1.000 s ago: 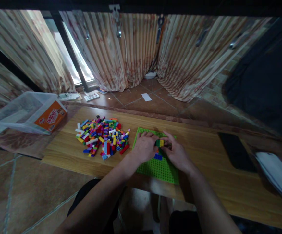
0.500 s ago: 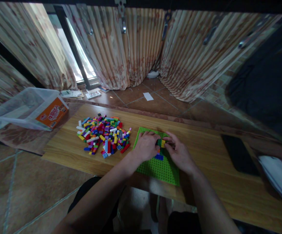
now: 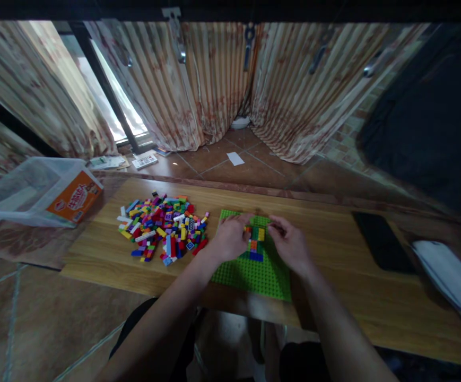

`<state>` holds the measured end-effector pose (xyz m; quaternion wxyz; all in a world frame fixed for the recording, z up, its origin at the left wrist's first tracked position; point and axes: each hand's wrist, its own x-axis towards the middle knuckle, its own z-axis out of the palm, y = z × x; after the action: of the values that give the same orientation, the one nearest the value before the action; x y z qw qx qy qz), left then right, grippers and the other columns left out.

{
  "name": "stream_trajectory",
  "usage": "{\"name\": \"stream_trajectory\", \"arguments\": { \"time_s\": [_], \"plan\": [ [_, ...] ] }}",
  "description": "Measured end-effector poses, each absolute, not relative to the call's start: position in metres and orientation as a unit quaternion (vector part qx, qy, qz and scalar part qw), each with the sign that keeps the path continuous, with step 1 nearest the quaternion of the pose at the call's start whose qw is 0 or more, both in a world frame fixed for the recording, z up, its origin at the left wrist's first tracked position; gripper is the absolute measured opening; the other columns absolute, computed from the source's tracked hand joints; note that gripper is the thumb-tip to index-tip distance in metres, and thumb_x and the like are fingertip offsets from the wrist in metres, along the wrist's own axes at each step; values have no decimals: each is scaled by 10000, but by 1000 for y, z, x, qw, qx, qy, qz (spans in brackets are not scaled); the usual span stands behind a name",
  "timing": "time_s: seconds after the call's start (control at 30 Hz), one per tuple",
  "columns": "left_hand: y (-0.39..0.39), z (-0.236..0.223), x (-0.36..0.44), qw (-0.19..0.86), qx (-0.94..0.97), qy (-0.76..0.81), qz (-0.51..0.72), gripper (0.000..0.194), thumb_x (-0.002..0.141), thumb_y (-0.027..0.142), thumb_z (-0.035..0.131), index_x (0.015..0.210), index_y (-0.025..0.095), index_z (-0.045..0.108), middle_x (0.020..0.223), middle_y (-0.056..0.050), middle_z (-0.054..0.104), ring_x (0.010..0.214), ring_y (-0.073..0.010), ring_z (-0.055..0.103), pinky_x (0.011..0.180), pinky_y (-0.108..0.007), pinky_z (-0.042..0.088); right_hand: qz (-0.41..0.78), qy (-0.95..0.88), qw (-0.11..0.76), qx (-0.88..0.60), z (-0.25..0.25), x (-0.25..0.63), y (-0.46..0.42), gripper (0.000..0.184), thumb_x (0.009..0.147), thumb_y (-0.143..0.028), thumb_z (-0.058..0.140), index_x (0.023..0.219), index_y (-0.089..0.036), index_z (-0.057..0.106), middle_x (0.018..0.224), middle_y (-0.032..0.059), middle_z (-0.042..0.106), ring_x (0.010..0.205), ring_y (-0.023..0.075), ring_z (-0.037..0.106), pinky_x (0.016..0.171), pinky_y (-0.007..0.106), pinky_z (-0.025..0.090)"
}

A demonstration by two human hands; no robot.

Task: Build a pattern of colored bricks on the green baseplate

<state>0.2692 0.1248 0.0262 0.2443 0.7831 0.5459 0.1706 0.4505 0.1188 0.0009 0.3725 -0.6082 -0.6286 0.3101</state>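
Observation:
A green baseplate [image 3: 254, 281] lies on the wooden table with a small cluster of bricks on it. In that cluster are a yellow brick [image 3: 261, 234], an orange brick [image 3: 253, 245] and a blue brick [image 3: 256, 257]. My left hand [image 3: 232, 236] rests over the plate's left side, fingers apart, its thumb beside the cluster; it hides part of the plate and bricks. To the right of the cluster is my right hand [image 3: 289, 244], fingers loosely bent and apart, with no brick visible in them. Its fingertips are close to the yellow brick but off it.
A pile of loose coloured bricks [image 3: 164, 228] spreads left of the baseplate. Beyond it stands a clear plastic bin [image 3: 27, 185] with an orange label. A black flat object [image 3: 381, 241] and a white object [image 3: 449, 276] lie at the table's right [image 3: 333, 297].
My right hand has drawn slightly away from the yellow brick, and my left hand has shifted back, so more of the brick cluster shows. The camera view has also moved a little.

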Motion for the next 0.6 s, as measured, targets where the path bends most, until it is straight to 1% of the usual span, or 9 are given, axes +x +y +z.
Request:
{"name": "stream_trajectory", "arguments": {
  "time_s": [0.07,0.17,0.33,0.43,0.6],
  "plan": [
    [127,28,268,265,769,553,179,533,837,121,479,1364,203,469,1175,-36,691,1126,-190,604,1020,-351,439,310,-624,374,-611,1,448,119,331,832,-333,545,1090,-156,653,955,112,725,879,229,679,852,422,523],
    [130,29,270,275,756,564,186,508,847,142,495,1348,226,487,1135,-13,713,1097,-182,625,1007,-345,452,318,-625,365,-612,0,444,119,290,805,-327,580,1033,-174,673,912,92,725,833,216,679,824,406,532],
    [131,30,275,283,750,570,181,448,839,198,552,1286,230,550,1082,5,733,1099,-188,627,1016,-357,447,334,-619,346,-621,-4,441,121,332,747,-276,629,1062,-179,669,932,87,716,802,202,674,794,394,538],
    [130,31,276,275,749,576,178,429,831,203,557,1259,221,575,1070,7,736,1097,-197,625,1023,-373,437,329,-618,346,-625,-6,440,123,351,716,-241,642,1062,-188,671,922,81,717,791,201,671,791,398,536],
    [129,29,278,255,758,573,178,415,826,201,546,1232,254,608,1075,8,734,1111,-213,611,1041,-424,413,334,-609,344,-632,-6,439,124,364,690,-225,649,1050,-180,676,921,82,718,800,207,675,798,400,534]
  ]
}}
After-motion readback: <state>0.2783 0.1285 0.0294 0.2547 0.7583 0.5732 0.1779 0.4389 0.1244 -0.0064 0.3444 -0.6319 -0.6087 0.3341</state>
